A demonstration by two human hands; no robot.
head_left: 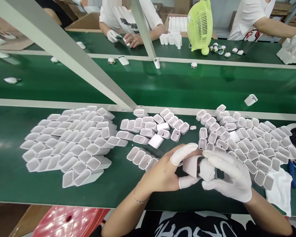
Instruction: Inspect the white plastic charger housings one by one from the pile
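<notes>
Left of the hands, white shells (71, 144) are lying in packed rows on the green bench (14, 184). The left hand (162, 172) and gloved right hand (230, 179) are both clamping one white casing (189, 164) between them; beyond, a green belt (187, 85) is stretching across.

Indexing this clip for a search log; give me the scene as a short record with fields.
Left hand: finger cots, gripping white shell
Right hand: white glove, gripping same shell
Bench: green, with heaps of white shells
Belt: loose shell at right
Far side: green fan, co-worker's gloved hand
</notes>
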